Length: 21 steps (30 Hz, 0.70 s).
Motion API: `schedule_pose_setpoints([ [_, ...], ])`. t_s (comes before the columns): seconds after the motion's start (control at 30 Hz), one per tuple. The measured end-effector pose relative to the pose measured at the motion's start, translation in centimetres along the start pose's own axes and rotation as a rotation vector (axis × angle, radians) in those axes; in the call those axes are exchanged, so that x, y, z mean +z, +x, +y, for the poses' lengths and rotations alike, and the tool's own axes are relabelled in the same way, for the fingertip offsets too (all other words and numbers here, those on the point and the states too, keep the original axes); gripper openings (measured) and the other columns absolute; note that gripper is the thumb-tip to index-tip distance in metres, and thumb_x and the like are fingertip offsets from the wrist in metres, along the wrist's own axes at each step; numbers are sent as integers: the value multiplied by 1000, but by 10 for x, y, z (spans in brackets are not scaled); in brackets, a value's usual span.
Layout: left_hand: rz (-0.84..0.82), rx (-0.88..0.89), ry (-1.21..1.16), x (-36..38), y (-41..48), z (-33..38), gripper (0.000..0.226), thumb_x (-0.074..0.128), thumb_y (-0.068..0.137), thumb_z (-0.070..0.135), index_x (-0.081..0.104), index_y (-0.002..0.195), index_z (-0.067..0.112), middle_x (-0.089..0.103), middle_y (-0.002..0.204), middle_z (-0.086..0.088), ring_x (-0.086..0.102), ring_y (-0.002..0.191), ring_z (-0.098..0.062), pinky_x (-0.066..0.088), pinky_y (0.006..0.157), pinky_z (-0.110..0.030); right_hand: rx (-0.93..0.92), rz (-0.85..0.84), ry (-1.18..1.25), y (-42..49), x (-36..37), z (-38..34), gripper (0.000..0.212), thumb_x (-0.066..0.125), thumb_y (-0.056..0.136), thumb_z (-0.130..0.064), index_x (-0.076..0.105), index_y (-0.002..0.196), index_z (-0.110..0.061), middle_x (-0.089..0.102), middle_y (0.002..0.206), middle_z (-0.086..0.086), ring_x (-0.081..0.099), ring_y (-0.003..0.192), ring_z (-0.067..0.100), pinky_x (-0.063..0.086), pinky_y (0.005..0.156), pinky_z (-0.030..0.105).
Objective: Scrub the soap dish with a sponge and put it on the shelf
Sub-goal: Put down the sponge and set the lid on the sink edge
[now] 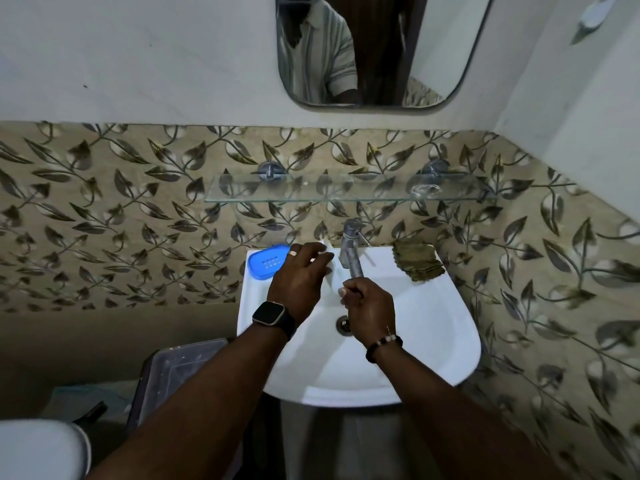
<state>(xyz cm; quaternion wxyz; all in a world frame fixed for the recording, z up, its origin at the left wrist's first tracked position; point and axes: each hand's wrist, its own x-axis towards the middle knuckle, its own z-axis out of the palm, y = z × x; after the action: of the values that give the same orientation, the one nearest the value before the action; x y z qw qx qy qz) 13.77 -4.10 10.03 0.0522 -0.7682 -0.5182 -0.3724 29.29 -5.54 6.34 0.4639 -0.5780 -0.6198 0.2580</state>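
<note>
Both hands are seen over a white sink (433,327). Left hand (299,280): the fingers (320,252) are spread and loosely curled at the sink's back rim, just left of the tap (349,251). Something pale sits under the fingertips; whether it is gripped cannot be told. A ring is seen on one finger, a watch (272,315) on the wrist.

Right hand (369,311): the fingers (348,294) are clenched just below the tap spout. What is held inside the fist, if anything, cannot be told. A bead bracelet (384,346) is worn on the wrist.

Soap dish (268,261): blue, flat on the sink's back-left corner, just left of the left fingers, partly hidden by that hand. Not held by either hand.

A brownish-green sponge or scrub cloth (417,261) lies on the back-right corner, right of the tap, well apart from the right fingers. Untouched.

Glass shelf (346,190): mounted on the leaf-pattern tiles above the tap, beyond both sets of fingers. A small clear item near its right end is too faint to identify.

The drain (343,323) is visible between the two wrists. A mirror (381,50) hangs above the shelf; a striped shirt is reflected in it. A dark bin with a clear lid (180,372) stands on the floor, below and left of the left forearm.
</note>
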Motion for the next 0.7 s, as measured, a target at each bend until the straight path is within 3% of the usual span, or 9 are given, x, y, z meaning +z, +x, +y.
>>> schedule_pose_setpoints([
  [0.23, 13, 63, -40, 2, 4, 13, 26, 75, 83, -3, 73, 109, -2, 70, 115, -20, 65, 97, -44, 58, 62, -47, 135, 25, 108, -3, -5, 3, 9, 67, 91, -17, 68, 84, -23, 73, 74, -5, 71, 71, 12, 59, 76, 39],
  [0.4, 24, 112, -53, 5, 10, 17, 25, 73, 84, -3, 73, 109, -3, 69, 118, -21, 64, 100, -44, 58, 67, -46, 234, 42, 357, -2, -5, -5, 21, 63, 92, -4, 65, 79, -19, 70, 76, 5, 67, 67, 19, 58, 74, 39],
  [0.6, 47, 133, -75, 8, 14, 19, 33, 73, 84, -3, 71, 116, 2, 68, 122, -19, 65, 97, -44, 58, 63, -45, 347, 67, 582, -3, -1, -11, 4, 61, 94, 1, 65, 93, 2, 69, 83, 11, 64, 68, 18, 54, 66, 22],
  [0.7, 57, 133, -113, 11, 15, 21, 40, 77, 79, -6, 71, 117, 3, 68, 122, -18, 67, 89, -40, 57, 59, -41, 348, 76, 611, -6, 2, -9, 11, 60, 96, -1, 65, 100, 7, 71, 86, 13, 66, 67, 12, 56, 66, 20],
])
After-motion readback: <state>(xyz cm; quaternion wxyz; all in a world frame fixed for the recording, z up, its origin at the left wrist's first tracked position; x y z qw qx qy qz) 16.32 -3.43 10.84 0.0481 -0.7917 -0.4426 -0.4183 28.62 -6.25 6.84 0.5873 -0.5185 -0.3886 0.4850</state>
